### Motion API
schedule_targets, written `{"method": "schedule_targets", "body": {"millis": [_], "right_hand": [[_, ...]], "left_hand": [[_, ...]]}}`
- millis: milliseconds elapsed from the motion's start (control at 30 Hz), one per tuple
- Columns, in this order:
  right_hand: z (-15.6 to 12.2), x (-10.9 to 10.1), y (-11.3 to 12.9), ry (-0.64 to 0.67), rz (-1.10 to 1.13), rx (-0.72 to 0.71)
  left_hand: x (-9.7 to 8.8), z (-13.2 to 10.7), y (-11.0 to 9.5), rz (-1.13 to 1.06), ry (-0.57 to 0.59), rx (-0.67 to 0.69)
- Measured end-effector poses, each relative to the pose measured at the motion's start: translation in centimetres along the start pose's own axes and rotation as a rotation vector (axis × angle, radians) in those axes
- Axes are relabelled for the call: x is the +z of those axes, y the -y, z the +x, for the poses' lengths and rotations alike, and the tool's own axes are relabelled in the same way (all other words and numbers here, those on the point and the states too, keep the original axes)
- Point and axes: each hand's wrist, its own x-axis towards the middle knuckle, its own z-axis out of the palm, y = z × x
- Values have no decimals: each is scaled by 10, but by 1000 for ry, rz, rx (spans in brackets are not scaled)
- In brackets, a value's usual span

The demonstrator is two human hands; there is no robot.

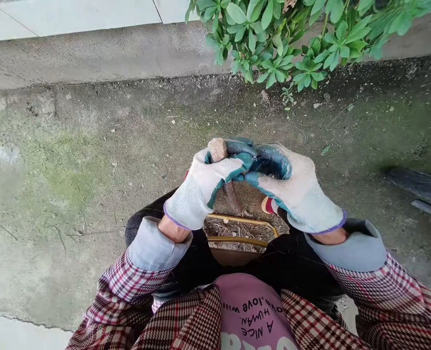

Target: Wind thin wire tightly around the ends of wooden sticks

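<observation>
Both my hands wear white work gloves with teal rubber palms. My left hand [204, 187] is closed round a worn wooden handle [218, 148], whose pale blunt end sticks up above the glove. The handle's darker lower part [233, 197] runs down below the hands. My right hand [292, 187] is curled against the left, its teal fingertips wrapped on the same handle. The hands meet above my knees, over bare ground.
A brass-coloured frame [244, 228] lies between my knees over dry plant litter. A leafy green shrub [284, 43] overhangs at the top right. Mossy concrete ground [73, 165] spreads to the left, with a concrete kerb [91, 53] behind. Dark boards [423, 187] lie at the right edge.
</observation>
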Motion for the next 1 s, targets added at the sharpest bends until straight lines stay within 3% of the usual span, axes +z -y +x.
{"method": "schedule_targets", "body": {"millis": [233, 433, 533, 667, 800, 1000], "right_hand": [[7, 0, 1, 41, 5, -47], [6, -6, 3, -1, 222, 145], [8, -5, 7, 4, 188, 88], [11, -2, 10, 115, 241, 51], [13, 0, 2, 23, 365, 141], [20, -2, -3, 393, 93, 46]], "left_hand": [[2, 1, 1, -5, 69, -17], [-7, 6, 0, -23, 39, -16], [-10, 8, 1, 2, 60, -19], [-12, 9, -1, 14, 54, -13], [-9, 5, -3, -3, 82, -8], [-5, -2, -2, -75, 150, -70]]}}
